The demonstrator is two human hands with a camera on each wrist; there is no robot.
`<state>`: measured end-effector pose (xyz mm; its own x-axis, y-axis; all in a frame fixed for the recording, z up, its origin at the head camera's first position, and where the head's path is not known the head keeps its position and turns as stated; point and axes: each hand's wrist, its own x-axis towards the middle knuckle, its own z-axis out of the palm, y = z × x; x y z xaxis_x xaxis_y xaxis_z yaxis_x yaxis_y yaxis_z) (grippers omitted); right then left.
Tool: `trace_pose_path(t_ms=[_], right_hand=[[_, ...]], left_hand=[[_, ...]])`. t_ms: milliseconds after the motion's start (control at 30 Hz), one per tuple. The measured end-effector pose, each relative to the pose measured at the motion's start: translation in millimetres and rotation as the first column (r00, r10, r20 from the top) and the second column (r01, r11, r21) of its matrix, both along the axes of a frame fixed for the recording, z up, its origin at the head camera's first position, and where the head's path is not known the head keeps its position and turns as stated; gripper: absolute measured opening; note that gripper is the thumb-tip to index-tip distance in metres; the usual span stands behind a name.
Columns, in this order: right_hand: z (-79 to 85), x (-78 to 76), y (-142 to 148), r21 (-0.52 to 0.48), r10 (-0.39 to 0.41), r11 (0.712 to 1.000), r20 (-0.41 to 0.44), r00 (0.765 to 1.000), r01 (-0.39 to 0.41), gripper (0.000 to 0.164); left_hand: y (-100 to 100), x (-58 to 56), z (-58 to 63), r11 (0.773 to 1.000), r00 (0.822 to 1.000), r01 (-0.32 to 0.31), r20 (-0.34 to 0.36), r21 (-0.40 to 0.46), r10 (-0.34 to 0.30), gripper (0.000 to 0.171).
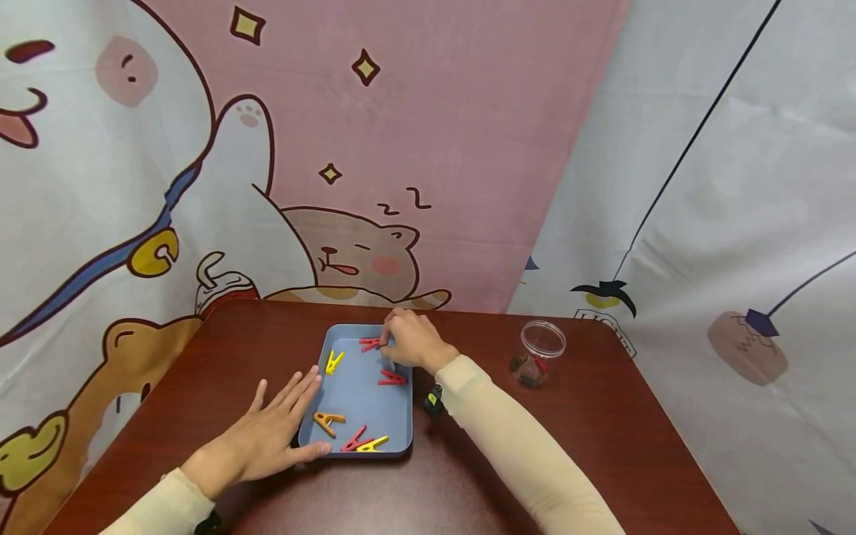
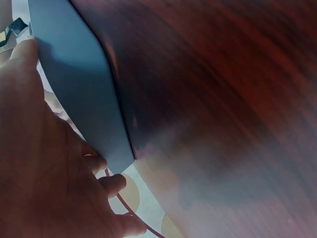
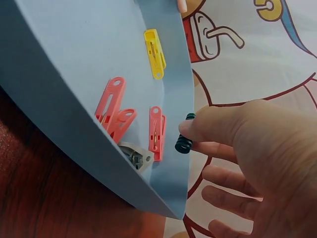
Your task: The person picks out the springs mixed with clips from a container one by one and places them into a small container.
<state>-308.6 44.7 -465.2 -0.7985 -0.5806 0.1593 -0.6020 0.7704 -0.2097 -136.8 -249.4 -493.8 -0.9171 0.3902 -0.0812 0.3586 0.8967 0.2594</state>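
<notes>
Between thumb and forefinger, my right hand (image 1: 414,340) pinches a small dark coil spring (image 3: 184,143) over the far end of a blue tray (image 1: 368,401). Two red clothespins (image 3: 157,131) and a grey clip (image 3: 137,156) lie in the tray near that hand. A yellow clothespin (image 1: 334,362) is by the tray's left wall. My left hand (image 1: 267,435) rests at the tray's left edge, fingers extended and thumb at the near corner. Close to that thumb lie an orange clip (image 1: 328,421), a red clothespin (image 1: 353,441) and another yellow clothespin (image 1: 372,444).
To the right of the tray stands a clear open jar (image 1: 543,340) with dark pieces and something red at its bottom. The brown wooden table (image 1: 495,461) ends at the back against a printed cloth (image 1: 468,148).
</notes>
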Motion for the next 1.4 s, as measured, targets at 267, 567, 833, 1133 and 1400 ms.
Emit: trace_pose_path(t_ms=[267,567,833,1133,1400], right_hand=[[3.2,4.3,8,-0.021,-0.005,1.000,-0.005,1.000,0.004,0.009],[5.5,8.7,17,-0.060,0.006,0.998,0.003,1.000,-0.006,0.010],[3.8,13.0,25,-0.081,0.012,0.997,0.007,1.000,-0.011,0.009],[8.5,19.1,36,-0.106,0.005,0.994,-0.008,1.000,-0.006,0.011],[9.2,22.1,52,-0.132,-0.001,0.991,-0.036,0.999,-0.004,0.009]], left_hand=[[2,-0.2,1.2,1.000,1.000,0.006,0.000,0.009,-0.006,0.120],[2,-0.6,-0.1,1.000,1.000,0.002,0.009,0.003,-0.002,0.121],[2,0.6,-0.7,1.000,1.000,0.001,0.020,0.004,-0.001,0.121],[1,-0.1,-1.7,1.000,1.000,0.000,0.025,-0.006,0.000,0.122],[0,-1.4,-0.4,1.000,1.000,0.000,0.027,-0.002,0.000,0.122]])
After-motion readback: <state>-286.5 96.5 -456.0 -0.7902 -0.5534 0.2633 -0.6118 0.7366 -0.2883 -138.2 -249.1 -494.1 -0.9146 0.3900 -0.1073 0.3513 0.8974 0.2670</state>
